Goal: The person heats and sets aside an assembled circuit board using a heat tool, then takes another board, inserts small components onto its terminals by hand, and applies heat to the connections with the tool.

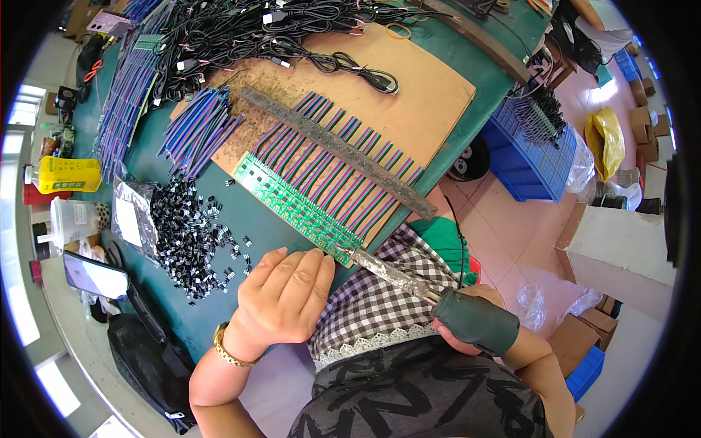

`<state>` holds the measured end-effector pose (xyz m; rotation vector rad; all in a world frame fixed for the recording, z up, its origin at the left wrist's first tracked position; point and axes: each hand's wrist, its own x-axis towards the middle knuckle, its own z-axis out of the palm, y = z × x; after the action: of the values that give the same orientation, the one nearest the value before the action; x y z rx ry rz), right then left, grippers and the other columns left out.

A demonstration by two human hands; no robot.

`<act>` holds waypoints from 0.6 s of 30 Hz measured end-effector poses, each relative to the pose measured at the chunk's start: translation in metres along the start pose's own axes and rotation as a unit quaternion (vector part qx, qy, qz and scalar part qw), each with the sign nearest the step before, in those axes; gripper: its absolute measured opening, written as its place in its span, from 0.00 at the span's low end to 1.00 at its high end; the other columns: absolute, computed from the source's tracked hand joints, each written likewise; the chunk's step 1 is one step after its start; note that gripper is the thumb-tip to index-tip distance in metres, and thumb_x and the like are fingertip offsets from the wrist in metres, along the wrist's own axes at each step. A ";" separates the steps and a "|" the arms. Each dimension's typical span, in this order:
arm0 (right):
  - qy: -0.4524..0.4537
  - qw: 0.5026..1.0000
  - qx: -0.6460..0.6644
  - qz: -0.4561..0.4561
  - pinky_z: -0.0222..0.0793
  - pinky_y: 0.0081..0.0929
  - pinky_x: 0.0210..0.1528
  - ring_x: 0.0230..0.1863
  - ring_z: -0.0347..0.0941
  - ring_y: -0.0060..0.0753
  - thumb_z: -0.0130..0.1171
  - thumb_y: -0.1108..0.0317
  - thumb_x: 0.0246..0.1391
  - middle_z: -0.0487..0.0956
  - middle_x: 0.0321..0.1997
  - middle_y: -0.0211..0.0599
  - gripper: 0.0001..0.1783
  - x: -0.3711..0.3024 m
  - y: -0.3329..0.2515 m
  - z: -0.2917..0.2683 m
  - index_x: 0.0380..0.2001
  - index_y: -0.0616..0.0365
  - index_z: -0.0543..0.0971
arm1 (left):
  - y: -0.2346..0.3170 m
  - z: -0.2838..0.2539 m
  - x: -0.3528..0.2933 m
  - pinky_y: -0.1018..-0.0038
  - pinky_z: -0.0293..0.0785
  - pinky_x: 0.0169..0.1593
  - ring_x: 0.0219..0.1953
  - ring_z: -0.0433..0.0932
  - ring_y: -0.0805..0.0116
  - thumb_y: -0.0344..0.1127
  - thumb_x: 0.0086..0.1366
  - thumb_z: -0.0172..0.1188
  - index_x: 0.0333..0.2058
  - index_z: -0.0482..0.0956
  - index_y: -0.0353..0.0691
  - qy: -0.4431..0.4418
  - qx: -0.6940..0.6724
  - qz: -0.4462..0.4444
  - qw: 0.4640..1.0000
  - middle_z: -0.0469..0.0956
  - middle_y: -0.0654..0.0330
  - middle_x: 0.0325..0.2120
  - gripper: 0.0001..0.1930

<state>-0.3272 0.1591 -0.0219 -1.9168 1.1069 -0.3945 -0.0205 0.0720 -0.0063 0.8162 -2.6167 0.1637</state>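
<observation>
A long green circuit board panel (292,208) lies at a slant near the table's edge, with rows of coloured wires (332,191) running from it. A rough metal bar (339,152) rests across those wires. My left hand (285,292) is closed at the panel's near end, knuckles up; its fingertips are hidden, so what they pinch cannot be made out. My right hand (483,293) grips a soldering iron (394,276) by its dark handle. The iron's tip meets the panel's near right end, close to my left fingers.
Small black parts (191,237) are heaped at left beside a plastic bag (133,219). Bundled wires (197,131) and black cables (292,29) lie farther back on cardboard (431,87). A phone (96,276) stands at left. A blue crate (526,150) is at right.
</observation>
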 end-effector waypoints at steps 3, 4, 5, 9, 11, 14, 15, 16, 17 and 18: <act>0.035 0.999 0.010 0.001 0.74 0.33 0.28 0.24 0.78 0.36 0.63 0.64 0.41 0.80 0.23 0.28 0.04 -0.002 0.002 0.006 0.25 0.46 0.82 | 0.001 -0.001 0.001 0.68 0.79 0.38 0.31 0.82 0.65 0.28 0.58 0.62 0.36 0.82 0.34 -0.003 0.001 -0.004 1.000 0.82 0.55 0.33 0.08; 0.035 0.999 0.011 0.001 0.74 0.33 0.28 0.24 0.78 0.36 0.63 0.64 0.41 0.80 0.23 0.28 0.04 -0.002 0.001 0.007 0.25 0.46 0.82 | 0.001 -0.001 0.002 0.68 0.79 0.38 0.31 0.82 0.64 0.28 0.58 0.62 0.36 0.82 0.33 -0.007 0.002 -0.006 1.000 0.82 0.55 0.33 0.08; 0.019 0.999 -0.011 0.033 0.74 0.33 0.27 0.23 0.77 0.37 0.64 0.63 0.41 0.79 0.23 0.28 0.05 -0.002 -0.002 0.008 0.25 0.45 0.82 | 0.001 -0.002 0.002 0.68 0.79 0.38 0.31 0.82 0.64 0.28 0.58 0.62 0.36 0.82 0.33 -0.007 0.001 -0.006 1.000 0.82 0.55 0.33 0.08; 0.034 0.998 -0.051 0.034 0.72 0.33 0.25 0.22 0.75 0.39 0.68 0.61 0.39 0.78 0.22 0.29 0.08 -0.009 0.006 0.018 0.26 0.44 0.82 | 0.002 -0.001 0.004 0.69 0.79 0.35 0.30 0.82 0.63 0.27 0.57 0.62 0.35 0.82 0.31 -0.005 -0.007 -0.010 1.000 0.82 0.54 0.32 0.08; 0.018 0.997 -0.049 0.060 0.72 0.33 0.25 0.22 0.75 0.39 0.67 0.60 0.39 0.78 0.23 0.29 0.08 -0.007 0.003 0.019 0.27 0.44 0.82 | 0.002 0.000 0.003 0.70 0.79 0.34 0.30 0.82 0.63 0.26 0.57 0.63 0.35 0.81 0.30 -0.003 -0.007 -0.010 1.000 0.82 0.53 0.32 0.08; -0.003 0.996 -0.048 0.075 0.72 0.33 0.25 0.22 0.75 0.39 0.67 0.59 0.39 0.78 0.23 0.29 0.08 -0.005 0.001 0.015 0.27 0.44 0.82 | 0.002 0.000 0.003 0.71 0.79 0.33 0.30 0.82 0.63 0.26 0.56 0.63 0.35 0.81 0.29 0.001 -0.011 -0.008 1.000 0.81 0.53 0.31 0.08; -0.009 0.997 -0.048 0.065 0.72 0.33 0.25 0.23 0.76 0.39 0.67 0.58 0.39 0.78 0.23 0.29 0.09 -0.005 0.001 0.014 0.27 0.44 0.82 | 0.002 0.000 0.003 0.71 0.79 0.33 0.30 0.82 0.63 0.26 0.56 0.63 0.35 0.81 0.29 -0.001 -0.011 -0.009 1.000 0.81 0.53 0.31 0.08; -0.009 0.997 -0.048 0.066 0.72 0.33 0.25 0.23 0.76 0.39 0.67 0.58 0.39 0.78 0.23 0.29 0.09 -0.005 0.001 0.014 0.27 0.44 0.82 | 0.002 0.000 0.003 0.71 0.79 0.32 0.30 0.82 0.63 0.26 0.56 0.63 0.35 0.81 0.29 -0.003 -0.012 -0.010 1.000 0.81 0.53 0.31 0.08; -0.027 0.994 -0.060 0.082 0.72 0.34 0.25 0.23 0.76 0.39 0.67 0.58 0.40 0.78 0.23 0.29 0.09 -0.005 0.001 0.015 0.27 0.44 0.82 | 0.002 0.000 0.004 0.71 0.79 0.32 0.30 0.82 0.63 0.26 0.56 0.63 0.35 0.81 0.29 -0.003 -0.012 -0.010 1.000 0.81 0.53 0.31 0.08; -0.044 0.991 -0.072 0.099 0.72 0.34 0.25 0.23 0.76 0.39 0.67 0.58 0.40 0.78 0.23 0.29 0.09 -0.005 0.001 0.015 0.28 0.44 0.83 | 0.002 -0.001 0.003 0.71 0.79 0.32 0.30 0.82 0.63 0.26 0.56 0.63 0.35 0.81 0.29 -0.004 -0.014 -0.012 1.000 0.81 0.53 0.31 0.08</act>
<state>-0.3214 0.1710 -0.0303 -1.9072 1.2831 -0.1216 -0.0241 0.0721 -0.0044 0.8400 -2.6104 0.1180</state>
